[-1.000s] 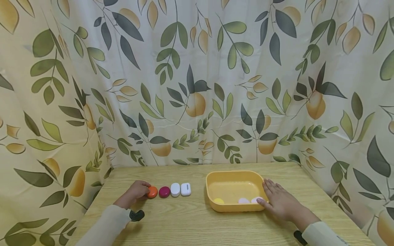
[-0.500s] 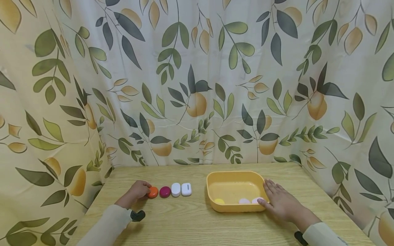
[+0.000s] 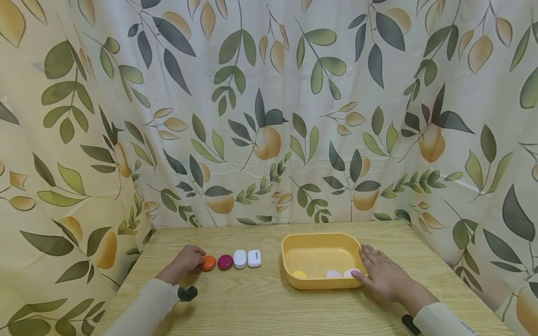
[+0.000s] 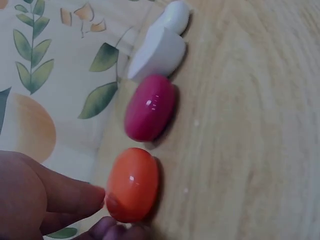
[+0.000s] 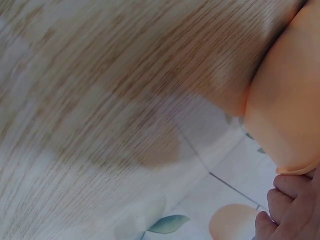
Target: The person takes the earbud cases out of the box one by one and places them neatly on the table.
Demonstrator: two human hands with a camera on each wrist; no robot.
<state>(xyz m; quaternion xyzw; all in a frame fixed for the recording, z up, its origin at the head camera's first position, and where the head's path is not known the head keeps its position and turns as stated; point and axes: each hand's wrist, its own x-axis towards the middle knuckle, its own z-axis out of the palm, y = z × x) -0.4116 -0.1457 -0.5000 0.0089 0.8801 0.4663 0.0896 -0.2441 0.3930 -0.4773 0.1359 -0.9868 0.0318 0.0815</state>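
Note:
At the left end of a row on the table lies a glossy orange rounded case [image 3: 208,263]. My left hand [image 3: 187,259] holds it at its left end, fingertips bent against the side in the left wrist view. Beside it stand a magenta rounded case [image 3: 224,262], a white oval case [image 3: 240,259] and a small white case with a dark mark [image 3: 254,258]. My right hand [image 3: 384,274] rests on the right wall of a yellow plastic tub [image 3: 323,283], fingers extended along it, thumb at the near corner. A yellow piece [image 3: 299,274] and two pale pieces [image 3: 333,274] lie inside the tub.
The light wooden table [image 3: 252,310] carries everything. A leaf-and-fruit patterned curtain [image 3: 269,182] closes off the back and both sides. Between the row of cases and the tub lies bare wood. Dark straps show at both wrists.

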